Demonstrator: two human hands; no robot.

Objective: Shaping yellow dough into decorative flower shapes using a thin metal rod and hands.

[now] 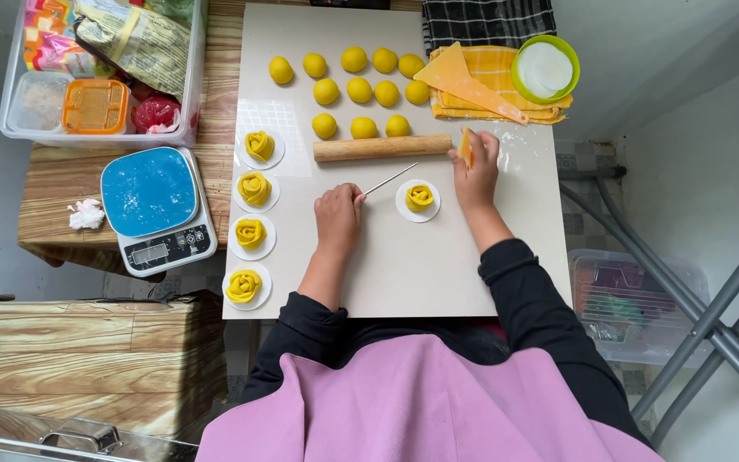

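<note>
The left hand (338, 216) has its grip closed around a thin metal stick (389, 180), whose tip points toward a yellow dough rose (419, 198) sitting on a small white paper round (405, 208) in the middle of the white board (404, 265) on the worktop. The right hand (475, 175) rests just beside the rose, its grip pinching a small flat yellow scraper (466, 147) near the end of the wooden rolling pin (382, 147).

The rose looks soft, so a hard poke with the stick would likely dent or tear a petal, or push the whole piece off its paper. The paper itself seems light and may slide if the dough is nudged sideways. The rolling pin lies loose close behind both hands; a bump from the right wrist could set it rolling into the dough balls (361, 88) above. Four finished roses (252, 222) line the board's left edge, well apart from the hands, beside a blue kitchen scale (149, 192).
</note>
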